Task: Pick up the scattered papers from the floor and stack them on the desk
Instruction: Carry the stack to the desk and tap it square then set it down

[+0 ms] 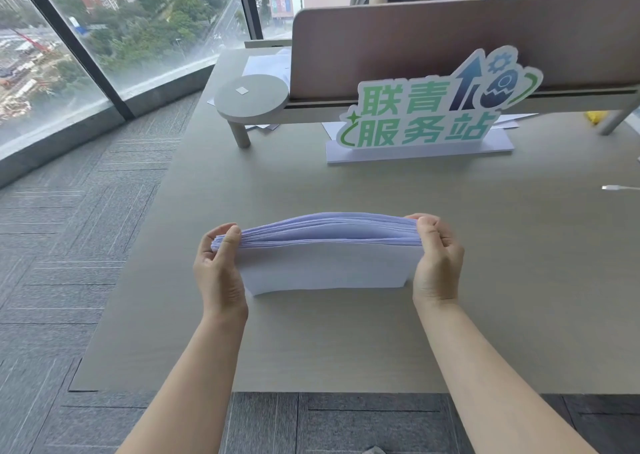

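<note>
Both hands, left [216, 270] and right [437, 258], are pinching the papers [327, 266] by their short ends, standing them on edge on the desk [485, 245]. Squeezing inward is bowing the sheets; loosening could fan them out.

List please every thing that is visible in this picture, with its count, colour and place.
paper stack: one, white, held on edge on the desk, bowed upward
desk: one, grey-beige, centre
standing sign: one, white with green characters and a blue arrow, far side of the desk
divider panel: one, pinkish brown, behind the sign
round shelf: one, grey, left end of the divider
loose sheets: several, white, beyond the round shelf
cable: one, white, right edge of the desk
carpet floor: grey, left and near
windows: far left, city outside
left hand: grips the stack's left end
right hand: grips the stack's right end
</note>
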Motion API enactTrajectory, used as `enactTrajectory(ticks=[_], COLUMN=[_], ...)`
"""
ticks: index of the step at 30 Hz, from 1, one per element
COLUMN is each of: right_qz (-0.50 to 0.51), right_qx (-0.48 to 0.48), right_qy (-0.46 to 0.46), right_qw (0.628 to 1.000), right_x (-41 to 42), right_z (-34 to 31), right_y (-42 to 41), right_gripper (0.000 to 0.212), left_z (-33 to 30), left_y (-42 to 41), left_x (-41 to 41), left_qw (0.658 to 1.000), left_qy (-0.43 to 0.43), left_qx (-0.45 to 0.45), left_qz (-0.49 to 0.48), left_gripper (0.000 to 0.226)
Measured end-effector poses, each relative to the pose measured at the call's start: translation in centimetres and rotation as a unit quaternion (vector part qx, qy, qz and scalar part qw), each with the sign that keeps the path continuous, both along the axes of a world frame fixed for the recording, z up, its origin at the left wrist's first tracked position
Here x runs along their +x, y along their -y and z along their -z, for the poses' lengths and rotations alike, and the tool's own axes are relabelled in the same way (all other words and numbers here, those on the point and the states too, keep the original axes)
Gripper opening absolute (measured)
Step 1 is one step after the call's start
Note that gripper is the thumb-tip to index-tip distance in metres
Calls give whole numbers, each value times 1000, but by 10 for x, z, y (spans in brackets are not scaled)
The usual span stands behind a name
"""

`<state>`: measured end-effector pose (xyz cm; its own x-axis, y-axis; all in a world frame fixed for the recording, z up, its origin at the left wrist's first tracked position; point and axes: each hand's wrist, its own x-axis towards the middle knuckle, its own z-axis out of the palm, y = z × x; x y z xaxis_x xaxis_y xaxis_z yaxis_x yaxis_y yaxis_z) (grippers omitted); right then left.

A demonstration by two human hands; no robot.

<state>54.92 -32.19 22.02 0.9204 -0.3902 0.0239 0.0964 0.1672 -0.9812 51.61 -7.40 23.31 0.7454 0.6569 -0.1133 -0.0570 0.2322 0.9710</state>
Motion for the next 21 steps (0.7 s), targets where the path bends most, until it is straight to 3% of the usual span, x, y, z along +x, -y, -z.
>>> enactTrajectory(ticks=[5,11,14,17,21], right_qz=[-48,-158,-163,-137,-158], right_qx=[-22,-151,-206,-153,-73], right_qy=[20,43,-8,-63,-97], right_qw=[998,975,965,977,980], right_x=[0,-10,-11,-13,-17], right_z=[0,14,25,26,24], right_y=[3,20,25,23,22], right_gripper=[22,68,51,22,27], left_z=[0,1,3,10,23], left_y=[0,-4,-5,-10,-14], left_x=[2,-2,-6,-10,-13], left_qw=[1000,997,988,985,981], left_qy=[-14,-15,-16,-25,-69], left_qx=[11,25,68,71,57], left_qz=[2,70,137,155,171], left_gripper=[5,35,55,63,61])
